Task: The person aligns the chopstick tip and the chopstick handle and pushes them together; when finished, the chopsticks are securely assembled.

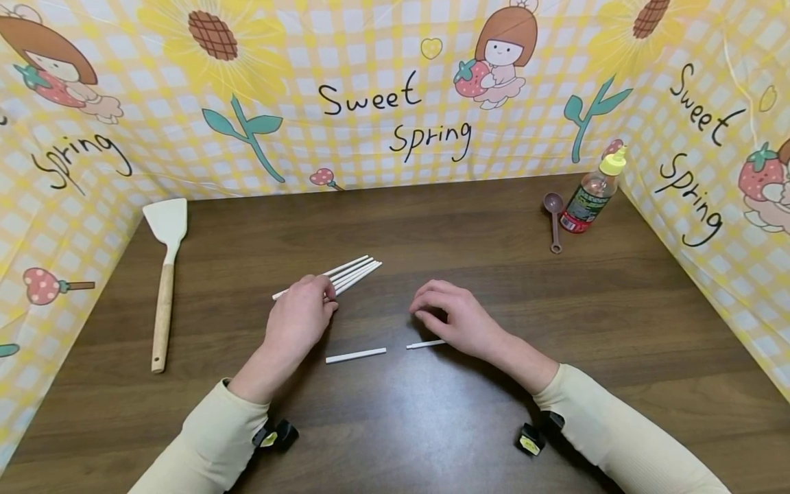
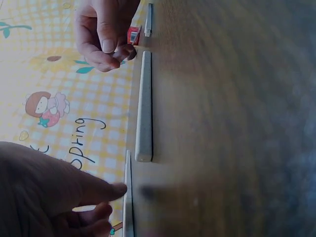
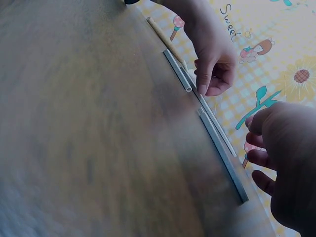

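My left hand point(image 1: 300, 312) is over several white rods point(image 1: 354, 272) lying side by side, its fingers curled above their near ends; whether it pinches one is hidden. One separate white rod point(image 1: 356, 355) lies in front of it, with a hollow end point(image 3: 188, 89) visible in the right wrist view. Another rod point(image 3: 222, 155), with a narrower stub at one end, lies partly beneath my right hand point(image 1: 459, 319) in the head view. That hand hovers with loosely bent fingers and nothing between them. A gap separates these two rods, which lie roughly in line.
To the left lies a white spatula point(image 1: 165, 274) with a wooden handle. A brown measuring spoon point(image 1: 554, 219) and a yellow-capped bottle point(image 1: 589, 195) are at the back right. Patterned cloth point(image 1: 370, 137) stands around the back and sides of the wooden table point(image 1: 395, 425).
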Demonstrator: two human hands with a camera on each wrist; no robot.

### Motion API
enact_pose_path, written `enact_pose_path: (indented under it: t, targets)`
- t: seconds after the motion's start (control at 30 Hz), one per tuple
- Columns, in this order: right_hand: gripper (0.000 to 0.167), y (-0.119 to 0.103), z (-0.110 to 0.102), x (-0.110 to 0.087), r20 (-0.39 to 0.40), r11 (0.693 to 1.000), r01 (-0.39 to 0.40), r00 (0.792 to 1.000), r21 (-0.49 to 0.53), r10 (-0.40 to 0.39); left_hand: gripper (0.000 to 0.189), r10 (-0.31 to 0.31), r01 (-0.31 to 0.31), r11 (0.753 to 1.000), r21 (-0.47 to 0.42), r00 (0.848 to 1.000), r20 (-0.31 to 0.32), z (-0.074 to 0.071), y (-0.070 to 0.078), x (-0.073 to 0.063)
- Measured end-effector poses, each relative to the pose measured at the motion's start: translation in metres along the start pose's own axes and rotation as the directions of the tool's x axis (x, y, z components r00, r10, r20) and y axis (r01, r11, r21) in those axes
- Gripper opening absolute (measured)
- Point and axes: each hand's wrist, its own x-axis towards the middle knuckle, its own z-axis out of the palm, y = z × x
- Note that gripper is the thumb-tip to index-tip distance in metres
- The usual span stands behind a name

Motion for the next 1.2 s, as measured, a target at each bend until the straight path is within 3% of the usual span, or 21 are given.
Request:
enact_pose_path:
  t: [0.17, 0.33, 0.47, 0.73, 1.0, 1.2]
  targets:
    - [0.009, 0.0, 0.001, 0.0, 0.048, 0.999, 0.0, 0.999, 0.033, -0.001, 0.017, 0.012, -0.007, 0.999, -0.047, 0.994, 0.105, 0.001, 0.004, 0.002]
    - [0.008, 0.0, 0.0, 0.0, 0.085, 0.999, 0.002, 0.996, 0.052, -0.006, 0.017, 0.11, -0.087, 0.986, -0.141, 0.981, 0.161, 0.004, 0.007, 0.002]
    - [0.007, 0.0, 0.0, 0.0, 0.124, 0.998, -0.011, 0.992, 0.054, 0.004, 0.017, 0.156, -0.11, 0.972, -0.209, 0.964, 0.214, 0.007, 0.009, 0.002]
    - [0.005, -0.001, 0.0, -0.001, 0.191, 0.999, -0.038, 0.981, 0.016, 0.034, 0.016, 0.246, -0.172, 0.944, -0.281, 0.935, 0.255, 0.01, 0.012, -0.001]
    - [0.007, 0.0, -0.002, -0.001, 0.242, 0.997, -0.073, 0.968, 0.018, 0.067, 0.018, 0.345, -0.256, 0.919, -0.301, 0.891, 0.295, 0.012, 0.014, -0.001]
    - [0.012, 0.0, -0.003, -0.001, 0.267, 0.997, -0.08, 0.961, 0.017, 0.073, 0.021, 0.406, -0.314, 0.895, -0.317, 0.868, 0.286, 0.013, 0.013, -0.001]
